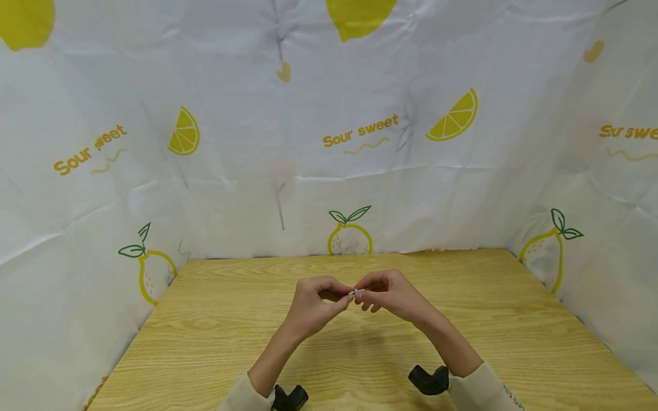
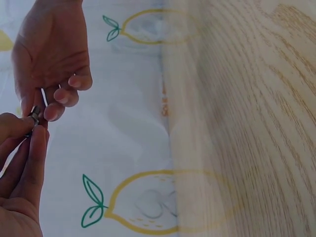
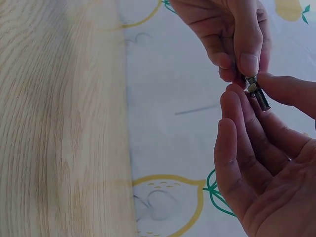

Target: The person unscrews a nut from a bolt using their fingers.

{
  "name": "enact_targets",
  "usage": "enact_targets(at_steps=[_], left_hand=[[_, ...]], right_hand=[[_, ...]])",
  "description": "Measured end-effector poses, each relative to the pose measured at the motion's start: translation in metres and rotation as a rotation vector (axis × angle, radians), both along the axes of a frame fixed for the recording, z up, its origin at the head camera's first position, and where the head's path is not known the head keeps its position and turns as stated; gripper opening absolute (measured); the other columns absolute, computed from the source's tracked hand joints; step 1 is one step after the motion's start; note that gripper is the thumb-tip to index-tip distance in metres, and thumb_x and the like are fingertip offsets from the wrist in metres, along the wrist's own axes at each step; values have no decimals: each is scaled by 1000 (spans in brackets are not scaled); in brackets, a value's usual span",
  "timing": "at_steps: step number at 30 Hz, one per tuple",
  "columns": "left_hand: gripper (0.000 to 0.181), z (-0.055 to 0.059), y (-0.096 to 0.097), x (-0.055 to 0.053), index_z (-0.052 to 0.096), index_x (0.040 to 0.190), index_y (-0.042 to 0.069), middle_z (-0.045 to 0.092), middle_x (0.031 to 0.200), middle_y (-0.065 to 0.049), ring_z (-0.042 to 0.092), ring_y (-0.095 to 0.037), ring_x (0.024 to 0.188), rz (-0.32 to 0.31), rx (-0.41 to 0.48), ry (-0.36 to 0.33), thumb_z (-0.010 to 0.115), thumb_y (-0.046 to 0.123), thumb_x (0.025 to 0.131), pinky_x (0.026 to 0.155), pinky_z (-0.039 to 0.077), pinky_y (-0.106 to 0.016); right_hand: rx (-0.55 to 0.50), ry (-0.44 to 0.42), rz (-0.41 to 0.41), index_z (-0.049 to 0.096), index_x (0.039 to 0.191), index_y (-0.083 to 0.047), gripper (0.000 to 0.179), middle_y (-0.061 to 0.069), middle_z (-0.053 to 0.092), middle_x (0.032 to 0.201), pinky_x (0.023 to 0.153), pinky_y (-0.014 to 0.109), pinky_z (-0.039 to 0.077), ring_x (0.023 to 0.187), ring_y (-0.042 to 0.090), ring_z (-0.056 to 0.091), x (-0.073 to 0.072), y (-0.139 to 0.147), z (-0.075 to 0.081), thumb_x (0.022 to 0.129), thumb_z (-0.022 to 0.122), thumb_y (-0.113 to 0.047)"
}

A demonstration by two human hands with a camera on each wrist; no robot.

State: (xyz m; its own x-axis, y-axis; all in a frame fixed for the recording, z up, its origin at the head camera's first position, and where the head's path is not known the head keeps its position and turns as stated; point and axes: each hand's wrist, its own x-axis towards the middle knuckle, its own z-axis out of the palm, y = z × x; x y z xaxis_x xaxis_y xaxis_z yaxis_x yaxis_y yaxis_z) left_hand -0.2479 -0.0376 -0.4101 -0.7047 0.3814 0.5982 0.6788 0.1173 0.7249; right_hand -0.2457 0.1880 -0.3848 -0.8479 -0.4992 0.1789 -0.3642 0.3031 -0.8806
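Note:
A small metal bolt [image 3: 264,101] with a nut [image 3: 253,89] around its threaded shank is held up over the table between both hands. My left hand [image 1: 315,305] pinches one end of the bolt between thumb and fingertips, hiding that end. From the other side my right hand [image 1: 394,295] pinches at the nut with its thumb and forefinger, its other fingers loosely bent. In the right wrist view the bare threaded end sticks out past the nut, towards the right palm. The left wrist view shows the metal piece [image 2: 35,114] partly covered by fingers.
Beneath the hands lies a wood-grain table [image 1: 221,331]. A white cloth [image 1: 247,148] printed with lemons hangs behind it and along both sides. Black wrist mounts [image 1: 429,381] sit at the sleeve cuffs.

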Motion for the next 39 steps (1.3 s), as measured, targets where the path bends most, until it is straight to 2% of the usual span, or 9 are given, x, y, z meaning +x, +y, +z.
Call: enact_targets(at_steps=[2, 5, 11, 18, 22, 28, 32, 39], left_hand=[[5, 0, 0, 0, 81, 93, 5, 80, 90, -10, 77, -13, 77, -1, 2, 4, 79, 2, 90, 71, 66, -27], [5, 0, 0, 1, 80, 93, 4, 79, 90, -11, 77, -13, 77, -1, 3, 11, 79, 1, 90, 71, 66, -27], [5, 0, 0, 1, 80, 93, 3, 79, 90, -11, 77, -14, 76, 10, 1, 13, 79, 1, 89, 70, 65, -25], [6, 1, 0, 2, 80, 94, 3, 79, 90, -11, 77, -14, 77, 6, 5, -5, 79, 1, 89, 71, 65, -25], [6, 1, 0, 2, 80, 94, 3, 79, 90, -11, 77, -14, 77, 5, 13, -3, 79, 0, 89, 71, 65, -26], [5, 1, -1, 2, 80, 93, 5, 80, 90, -11, 77, -13, 76, 7, 20, 10, 79, 2, 89, 71, 66, -28], [4, 0, 0, 2, 81, 93, 5, 80, 91, -10, 77, -13, 76, 13, 18, 13, 79, 3, 90, 70, 66, -27], [4, -1, 0, 1, 80, 94, 5, 80, 91, -11, 77, -13, 77, 12, 15, 21, 79, 3, 90, 70, 66, -27]], right_hand=[[-6, -1, 3, 73, 114, 2, 25, 25, 74, 100, 69, 32, 63, 79, 16, 73, 0, 0, 0, 101, 69, -19], [-15, -2, 2, 73, 114, 2, 24, 27, 73, 101, 70, 32, 63, 80, 18, 73, 0, 0, 0, 100, 69, -18], [-31, 17, -2, 72, 114, 2, 21, 19, 74, 99, 70, 33, 63, 80, 14, 72, 1, -1, -1, 99, 70, -13], [-55, 45, 5, 70, 114, 3, 19, 28, 71, 103, 68, 27, 62, 79, 12, 71, 2, -2, -2, 98, 69, -7], [-60, 49, -2, 70, 115, 4, 20, 27, 71, 103, 69, 28, 62, 78, 10, 70, 3, -3, -1, 97, 69, -7], [-41, -21, -42, 70, 116, 3, 30, 26, 72, 105, 73, 37, 65, 83, 22, 74, 4, -2, 1, 104, 64, -23], [-9, -74, -35, 73, 113, 2, 35, 24, 74, 102, 74, 42, 66, 84, 26, 75, 3, -3, 2, 106, 61, -29], [-14, -48, -20, 74, 111, 2, 31, 25, 74, 101, 75, 43, 65, 84, 26, 74, 3, -3, 1, 105, 62, -26]])
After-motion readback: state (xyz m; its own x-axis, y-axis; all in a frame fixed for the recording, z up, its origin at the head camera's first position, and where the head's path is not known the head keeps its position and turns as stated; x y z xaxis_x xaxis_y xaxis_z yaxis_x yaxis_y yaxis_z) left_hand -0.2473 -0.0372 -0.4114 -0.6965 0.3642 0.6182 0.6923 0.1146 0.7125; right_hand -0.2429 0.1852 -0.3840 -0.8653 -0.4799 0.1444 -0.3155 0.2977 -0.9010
